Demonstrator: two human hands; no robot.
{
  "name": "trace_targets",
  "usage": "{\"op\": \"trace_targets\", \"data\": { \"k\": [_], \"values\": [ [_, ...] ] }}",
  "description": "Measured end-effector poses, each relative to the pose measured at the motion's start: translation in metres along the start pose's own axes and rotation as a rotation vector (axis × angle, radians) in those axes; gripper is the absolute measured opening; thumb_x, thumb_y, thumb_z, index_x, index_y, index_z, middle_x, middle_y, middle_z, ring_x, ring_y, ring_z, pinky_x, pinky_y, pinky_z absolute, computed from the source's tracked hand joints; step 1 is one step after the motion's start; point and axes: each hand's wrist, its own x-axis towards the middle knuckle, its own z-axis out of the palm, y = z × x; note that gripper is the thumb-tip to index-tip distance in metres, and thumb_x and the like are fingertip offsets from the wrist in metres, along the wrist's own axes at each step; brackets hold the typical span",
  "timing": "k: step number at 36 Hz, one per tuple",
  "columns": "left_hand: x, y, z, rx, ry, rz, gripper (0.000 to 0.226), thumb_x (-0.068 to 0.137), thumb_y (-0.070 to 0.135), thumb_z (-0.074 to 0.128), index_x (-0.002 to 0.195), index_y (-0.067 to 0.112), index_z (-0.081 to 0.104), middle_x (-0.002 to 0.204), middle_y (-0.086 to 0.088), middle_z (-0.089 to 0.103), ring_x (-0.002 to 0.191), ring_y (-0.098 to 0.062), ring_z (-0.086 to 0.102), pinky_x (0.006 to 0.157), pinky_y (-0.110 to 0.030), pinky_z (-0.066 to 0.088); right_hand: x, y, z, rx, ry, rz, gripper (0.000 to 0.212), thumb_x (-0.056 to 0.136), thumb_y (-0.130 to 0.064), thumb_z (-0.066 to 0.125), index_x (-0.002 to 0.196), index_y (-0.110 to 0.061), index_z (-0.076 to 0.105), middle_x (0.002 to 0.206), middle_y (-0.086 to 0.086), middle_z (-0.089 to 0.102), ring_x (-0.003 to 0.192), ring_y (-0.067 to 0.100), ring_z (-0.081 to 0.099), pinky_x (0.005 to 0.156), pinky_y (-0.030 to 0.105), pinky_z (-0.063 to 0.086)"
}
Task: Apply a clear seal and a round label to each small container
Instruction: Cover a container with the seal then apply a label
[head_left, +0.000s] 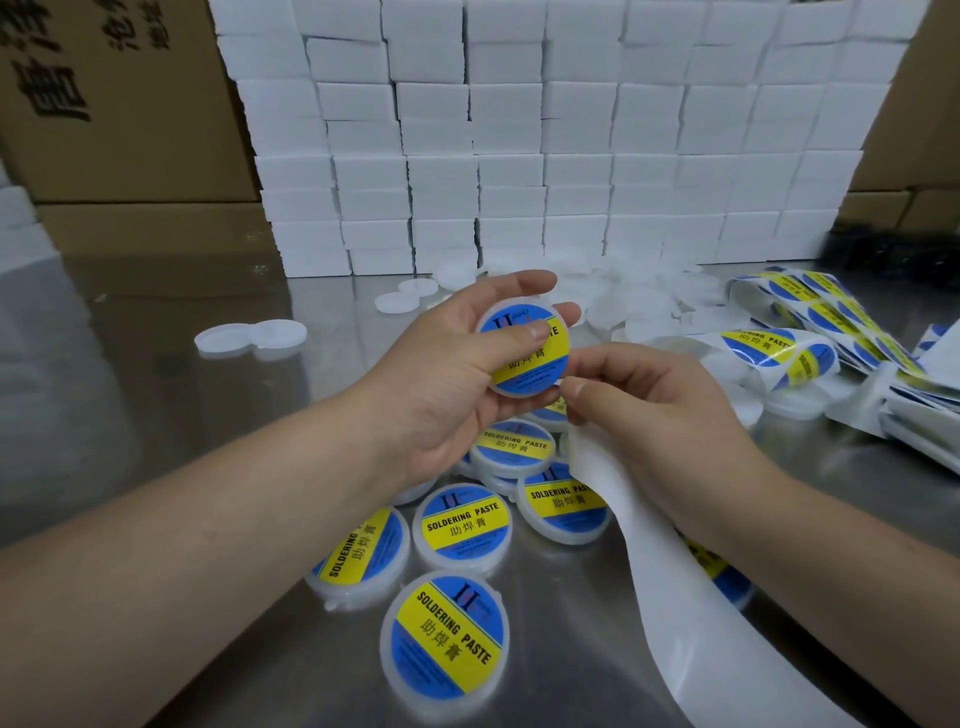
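The left hand (447, 384) grips a soldering paste container (522, 366) above the steel table (156, 389), thumb pressed on its round label (543, 345). The right hand (654, 410) pinches a white backing strip (665, 597) beside its lower edge; the strip covers some of the labelled containers (462, 525) below. Label sheets (810, 332) lie to the right, white boxes (545, 156) behind.

white boxes (545, 130) stacked wall-like at table's back | brown cartons (119, 104) flanking left and right | steel tabletop (130, 389) reflective
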Motion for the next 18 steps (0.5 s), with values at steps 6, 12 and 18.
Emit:
{"op": "trace_targets", "data": {
  "k": [6, 12, 18],
  "values": [
    [-0.001, 0.0002, 0.0011, 0.025, 0.003, 0.012, 0.026, 0.087, 0.003, 0.051, 0.092, 0.026, 0.063, 0.094, 0.004, 0.072, 0.077, -0.019, 0.068, 0.066, -0.03, 0.057, -0.0004, -0.0003, 0.0004, 0.011, -0.006, 0.009, 0.028, 0.086, 0.002, 0.051, 0.082, -0.019, 0.068, 0.057, -0.017, 0.064, 0.058, -0.009, 0.058, 0.058, 0.004, 0.04],
    [-0.0013, 0.0006, 0.0009, 0.044, 0.002, 0.019, 0.027, 0.088, 0.003, 0.051, 0.091, 0.026, 0.064, 0.094, 0.004, 0.072, 0.078, -0.018, 0.069, 0.064, -0.029, 0.057, -0.0004, 0.0, 0.0002, 0.009, 0.003, 0.01, 0.028, 0.087, 0.001, 0.051, 0.082, -0.021, 0.068, 0.059, -0.017, 0.065, 0.058, -0.008, 0.058, 0.057, 0.004, 0.041],
    [-0.0018, -0.0003, 0.0002, 0.067, 0.001, 0.022, 0.028, 0.088, 0.003, 0.051, 0.09, 0.027, 0.064, 0.094, 0.005, 0.072, 0.08, -0.017, 0.069, 0.065, -0.029, 0.057, -0.0009, 0.0006, 0.0007, 0.0, 0.01, 0.007, 0.029, 0.087, 0.0, 0.052, 0.08, -0.023, 0.069, 0.058, -0.018, 0.065, 0.058, -0.007, 0.058, 0.056, 0.003, 0.04]
  ]
}}
